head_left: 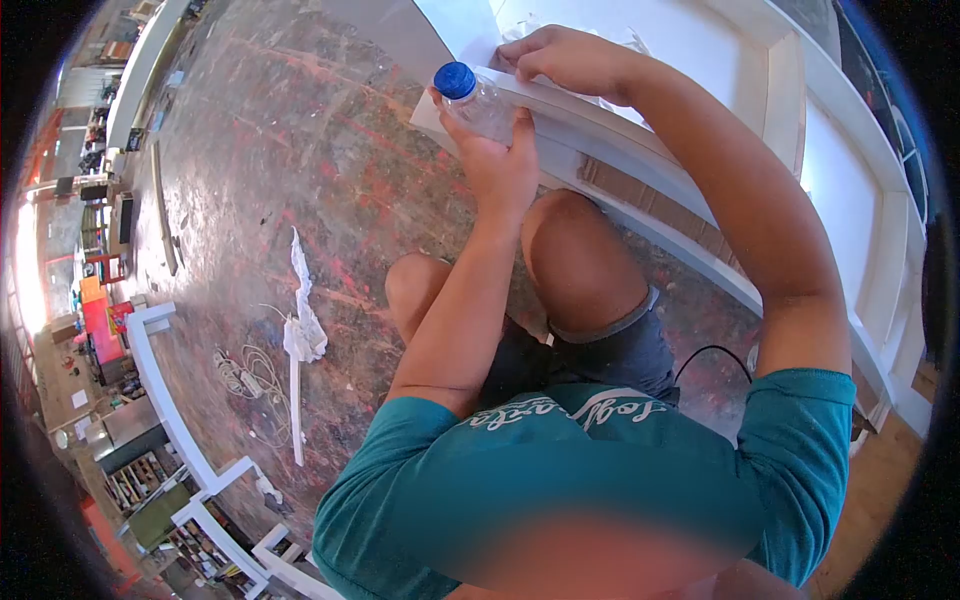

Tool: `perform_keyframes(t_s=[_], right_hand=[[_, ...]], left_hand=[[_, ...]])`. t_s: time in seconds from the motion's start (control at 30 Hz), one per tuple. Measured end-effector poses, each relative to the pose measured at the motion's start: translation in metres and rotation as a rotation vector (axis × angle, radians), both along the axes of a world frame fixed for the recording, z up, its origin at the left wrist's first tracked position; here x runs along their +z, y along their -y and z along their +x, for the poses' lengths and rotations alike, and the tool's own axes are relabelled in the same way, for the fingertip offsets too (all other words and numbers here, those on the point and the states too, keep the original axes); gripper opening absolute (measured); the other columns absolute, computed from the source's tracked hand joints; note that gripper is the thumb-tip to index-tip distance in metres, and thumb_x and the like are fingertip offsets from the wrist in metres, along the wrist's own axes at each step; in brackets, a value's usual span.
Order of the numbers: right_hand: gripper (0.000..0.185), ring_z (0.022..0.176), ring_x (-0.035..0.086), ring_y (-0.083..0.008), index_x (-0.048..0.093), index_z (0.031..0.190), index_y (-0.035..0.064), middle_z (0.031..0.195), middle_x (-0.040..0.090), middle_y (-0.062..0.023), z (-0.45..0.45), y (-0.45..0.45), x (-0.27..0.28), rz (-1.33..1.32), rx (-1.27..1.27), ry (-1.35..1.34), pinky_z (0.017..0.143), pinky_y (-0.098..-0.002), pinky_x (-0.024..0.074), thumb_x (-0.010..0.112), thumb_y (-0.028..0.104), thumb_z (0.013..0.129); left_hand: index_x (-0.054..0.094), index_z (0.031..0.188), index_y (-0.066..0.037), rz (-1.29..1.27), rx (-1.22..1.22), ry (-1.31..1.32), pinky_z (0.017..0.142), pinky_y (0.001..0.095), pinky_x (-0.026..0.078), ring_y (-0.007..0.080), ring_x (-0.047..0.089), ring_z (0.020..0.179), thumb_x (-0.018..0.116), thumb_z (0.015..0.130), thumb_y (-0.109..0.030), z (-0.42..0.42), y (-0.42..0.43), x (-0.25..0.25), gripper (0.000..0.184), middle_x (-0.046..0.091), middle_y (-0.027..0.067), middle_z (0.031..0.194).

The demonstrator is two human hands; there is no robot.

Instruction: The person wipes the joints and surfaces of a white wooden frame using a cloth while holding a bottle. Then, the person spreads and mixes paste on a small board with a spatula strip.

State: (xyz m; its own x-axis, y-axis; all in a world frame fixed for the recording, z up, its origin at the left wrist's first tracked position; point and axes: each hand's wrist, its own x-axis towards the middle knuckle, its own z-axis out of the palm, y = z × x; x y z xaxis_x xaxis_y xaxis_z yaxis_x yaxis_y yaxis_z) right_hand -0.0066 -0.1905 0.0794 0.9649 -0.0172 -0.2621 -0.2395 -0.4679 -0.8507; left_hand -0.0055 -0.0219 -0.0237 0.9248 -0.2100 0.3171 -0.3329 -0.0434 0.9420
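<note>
My left hand is wrapped round a clear plastic bottle with a blue cap. The bottle is tilted, close beside the edge of a white frame. Over that frame, my right hand reaches with its fingers curled together and their tips low against the white surface. Whatever those fingers hold, if anything, is too small or hidden to name. Crumpled whitish, see-through material lies on the white panel behind my right hand.
The long white frame runs down the right side, past my bent knees. On the stained floor lie a stick with white cloth and a coiled cord. White framing and cluttered shelves line the left.
</note>
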Motion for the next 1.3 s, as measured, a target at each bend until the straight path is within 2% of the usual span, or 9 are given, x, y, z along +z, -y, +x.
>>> perform_keyframes(t_s=[0.23,0.43,0.63,0.7,0.83,0.97,1.07,1.17,1.3], right_hand=[[0.062,0.13,0.057,-0.0257,0.059,0.142,-0.0028,0.14,0.064,-0.017,0.003,0.007,-0.014,0.178,-0.017,0.047,0.114,-0.0362,0.0374,0.066,0.032,0.092],[0.06,0.127,0.059,-0.0239,0.061,0.142,-0.0009,0.139,0.065,-0.0169,0.0,0.005,-0.004,0.06,-0.03,0.064,0.114,-0.0356,0.0381,0.068,0.034,0.093],[0.06,0.132,0.056,-0.0242,0.062,0.141,0.0008,0.141,0.063,-0.0171,0.006,0.015,-0.023,0.277,-0.035,0.09,0.115,-0.036,0.0369,0.068,0.035,0.093],[0.06,0.133,0.055,-0.0241,0.061,0.142,0.0019,0.143,0.062,-0.0167,0.003,0.014,-0.026,0.126,-0.013,0.069,0.115,-0.0353,0.0369,0.067,0.037,0.093],[0.059,0.133,0.055,-0.0261,0.063,0.141,0.0032,0.144,0.061,-0.0161,-0.002,0.009,-0.009,0.132,0.001,0.005,0.115,-0.0363,0.0366,0.066,0.04,0.095],[0.061,0.13,0.058,-0.0276,0.066,0.136,-0.0009,0.139,0.065,-0.0167,0.007,0.011,-0.021,0.144,-0.173,0.132,0.116,-0.0379,0.0355,0.066,0.046,0.096],[0.063,0.13,0.058,-0.0278,0.066,0.135,-0.0028,0.14,0.065,-0.0166,0.011,0.017,-0.03,0.166,-0.126,0.08,0.117,-0.0381,0.0341,0.065,0.047,0.097],[0.063,0.13,0.058,-0.0273,0.067,0.134,-0.0019,0.139,0.066,-0.0172,0.008,0.014,-0.026,0.087,-0.107,0.064,0.116,-0.0376,0.0341,0.061,0.05,0.099],[0.072,0.142,0.047,-0.0326,0.062,0.14,-0.0001,0.15,0.054,-0.0213,0.011,0.013,-0.035,-0.115,0.093,0.053,0.121,-0.0411,0.0284,0.047,0.06,0.103]], left_hand=[[0.026,0.151,0.006,-0.033,-0.013,-0.025,0.118,0.0438,0.031,0.0339,0.045,0.139,0.073,0.093,-0.011,-0.001,0.001,0.003,0.076,0.044,0.0246,0.148],[0.026,0.151,0.006,-0.035,-0.01,-0.02,0.119,0.0447,0.03,0.0329,0.042,0.14,0.073,0.092,-0.01,-0.002,0.002,0.007,0.078,0.043,0.0237,0.148],[0.027,0.15,0.006,-0.045,-0.012,-0.035,0.117,0.0442,0.034,0.0329,0.045,0.139,0.072,0.092,-0.009,-0.001,0.001,0.003,0.075,0.044,0.0234,0.147],[0.027,0.15,0.005,-0.039,-0.005,-0.029,0.116,0.0438,0.035,0.0329,0.047,0.137,0.071,0.092,-0.009,-0.001,0.002,0.004,0.074,0.046,0.0229,0.145],[0.027,0.15,0.004,-0.044,0.024,0.008,0.115,0.0433,0.036,0.0327,0.05,0.134,0.071,0.093,-0.01,-0.004,0.005,0.006,0.074,0.049,0.0224,0.143],[0.026,0.152,0.004,0.001,0.04,0.017,0.115,0.0428,0.036,0.0321,0.051,0.134,0.071,0.094,-0.012,0.001,0.004,-0.002,0.075,0.05,0.0232,0.144],[0.025,0.153,0.004,0.03,0.037,0.004,0.116,0.0427,0.035,0.0316,0.05,0.136,0.071,0.094,-0.012,0.0,0.001,-0.005,0.076,0.049,0.0237,0.146],[0.023,0.153,0.004,0.05,0.045,0.01,0.116,0.0424,0.035,0.0313,0.05,0.137,0.07,0.095,-0.01,-0.001,0.002,0.0,0.076,0.048,0.0238,0.147],[0.024,0.152,0.004,0.003,0.02,0.014,0.116,0.0421,0.036,0.0312,0.051,0.135,0.07,0.094,-0.009,0.0,0.003,-0.002,0.076,0.049,0.0229,0.146]])
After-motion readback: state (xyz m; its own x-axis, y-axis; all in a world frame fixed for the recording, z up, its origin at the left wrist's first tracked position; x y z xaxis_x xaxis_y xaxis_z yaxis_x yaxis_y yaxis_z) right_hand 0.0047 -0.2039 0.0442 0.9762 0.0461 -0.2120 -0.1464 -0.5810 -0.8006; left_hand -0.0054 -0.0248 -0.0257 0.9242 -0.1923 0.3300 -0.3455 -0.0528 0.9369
